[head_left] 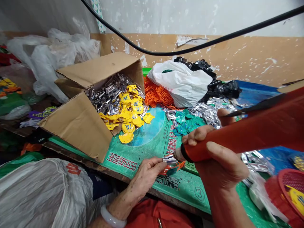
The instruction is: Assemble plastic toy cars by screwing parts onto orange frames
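My right hand (220, 158) is wrapped round a red power tool (251, 126), which points down and left. Between the fingertips and thumb of my left hand (147, 174) is a small silver metal piece (169, 159). The tool's tip meets the far end of this piece. Just below the tip are orange and dark green parts (172, 169), partly hidden, so I cannot tell whether they are joined to the silver piece. A green perforated tray (192, 167) lies under the tool.
An open cardboard box (78, 123) spills silver pieces and yellow parts (128, 127) at left. Behind are orange netting (156, 94), a white bag (182, 83) and teal parts (187, 123). A red basket (276, 193) stands at right; a black cable (152, 53) hangs across above.
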Tool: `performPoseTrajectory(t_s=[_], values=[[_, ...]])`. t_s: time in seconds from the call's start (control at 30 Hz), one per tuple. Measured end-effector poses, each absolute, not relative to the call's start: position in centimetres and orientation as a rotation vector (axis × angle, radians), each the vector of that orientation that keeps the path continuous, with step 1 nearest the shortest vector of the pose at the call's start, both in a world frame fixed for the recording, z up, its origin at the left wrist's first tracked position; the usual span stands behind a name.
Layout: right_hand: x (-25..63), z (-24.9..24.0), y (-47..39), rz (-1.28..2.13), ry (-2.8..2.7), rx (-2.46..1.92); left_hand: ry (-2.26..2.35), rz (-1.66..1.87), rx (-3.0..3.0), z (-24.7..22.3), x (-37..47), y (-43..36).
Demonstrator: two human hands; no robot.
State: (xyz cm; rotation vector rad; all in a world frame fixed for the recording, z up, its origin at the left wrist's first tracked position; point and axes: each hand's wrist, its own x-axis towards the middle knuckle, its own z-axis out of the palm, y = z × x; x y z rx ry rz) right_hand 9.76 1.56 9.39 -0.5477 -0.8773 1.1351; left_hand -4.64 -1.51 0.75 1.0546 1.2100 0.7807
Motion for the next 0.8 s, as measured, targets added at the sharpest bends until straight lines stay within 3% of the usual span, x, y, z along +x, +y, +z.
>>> performPoseTrajectory(t_s=[0.8], values=[[8.6,7.8,1.4,1.186,-0.860,-0.494,1.100,0.860,0.913,0.4,-5.4,-2.2]])
